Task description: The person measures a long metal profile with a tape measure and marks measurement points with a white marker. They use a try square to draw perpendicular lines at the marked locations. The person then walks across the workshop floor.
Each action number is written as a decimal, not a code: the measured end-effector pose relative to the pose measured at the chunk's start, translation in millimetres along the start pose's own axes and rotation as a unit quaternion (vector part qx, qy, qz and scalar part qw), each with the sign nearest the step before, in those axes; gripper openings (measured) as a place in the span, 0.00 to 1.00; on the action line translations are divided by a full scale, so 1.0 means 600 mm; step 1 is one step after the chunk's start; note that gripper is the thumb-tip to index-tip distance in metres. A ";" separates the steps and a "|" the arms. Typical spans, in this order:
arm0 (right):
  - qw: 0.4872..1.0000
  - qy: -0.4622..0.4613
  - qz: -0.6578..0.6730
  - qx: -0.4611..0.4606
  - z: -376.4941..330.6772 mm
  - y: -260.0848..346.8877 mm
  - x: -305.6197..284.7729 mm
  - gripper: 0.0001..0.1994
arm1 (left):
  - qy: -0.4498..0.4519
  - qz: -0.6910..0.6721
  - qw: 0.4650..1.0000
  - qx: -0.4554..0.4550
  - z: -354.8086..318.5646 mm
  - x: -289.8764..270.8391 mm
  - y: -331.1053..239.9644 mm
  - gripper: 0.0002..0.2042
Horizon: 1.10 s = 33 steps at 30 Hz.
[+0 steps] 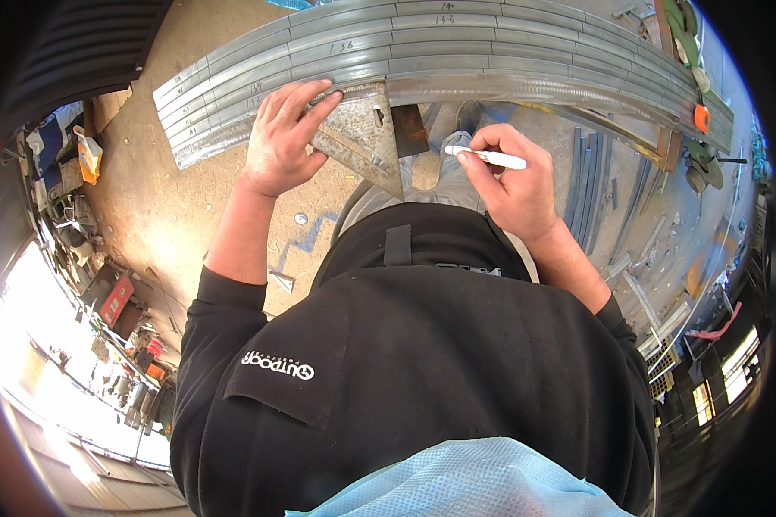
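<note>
Several long grey metal bars (345,47) lie side by side in front of me, with handwritten marks and cross lines on their upper faces. My left hand (286,133) grips a triangular metal set square (362,129) at its upper edge, against the nearest bar. The square's lower corner points toward my body, and it has slots cut in it. To the right of the square, my right hand (522,185) pinches a white marker pen (496,158). Its tip points left, apart from both the square and the bars.
Loose metal strips (588,177) lie on the floor at the right. An orange-ended object (702,118) hangs near the bars' right end. Tools and clutter line the left side, including a red box-like thing (116,300). A dark corrugated panel (69,47) stands far left.
</note>
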State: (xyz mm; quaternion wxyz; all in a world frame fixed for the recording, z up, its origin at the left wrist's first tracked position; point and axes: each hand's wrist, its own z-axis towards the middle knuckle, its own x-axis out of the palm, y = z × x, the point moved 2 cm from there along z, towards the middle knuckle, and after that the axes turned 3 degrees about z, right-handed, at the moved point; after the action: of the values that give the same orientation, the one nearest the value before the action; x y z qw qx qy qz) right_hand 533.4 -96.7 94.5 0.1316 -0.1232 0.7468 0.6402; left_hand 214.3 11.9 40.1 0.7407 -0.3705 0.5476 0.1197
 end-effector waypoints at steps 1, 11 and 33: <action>1.000 0.000 0.000 0.000 0.002 0.002 0.002 0.07 | -0.001 0.002 1.000 0.002 0.000 0.000 0.000 0.36; 0.999 -0.001 0.020 -0.045 0.024 0.015 0.018 0.06 | -0.006 -0.006 1.000 -0.010 -0.001 0.001 0.000 0.36; 0.991 -0.005 -0.032 -0.128 0.054 0.027 0.042 0.13 | -0.005 0.011 1.000 -0.004 -0.001 0.001 0.002 0.37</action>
State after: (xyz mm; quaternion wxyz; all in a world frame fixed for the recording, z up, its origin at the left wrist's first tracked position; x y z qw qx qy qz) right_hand 505.3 -62.6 95.6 0.1386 -0.1596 0.6541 0.7263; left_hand 213.3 12.5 39.1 0.7405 -0.3664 0.5477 0.1316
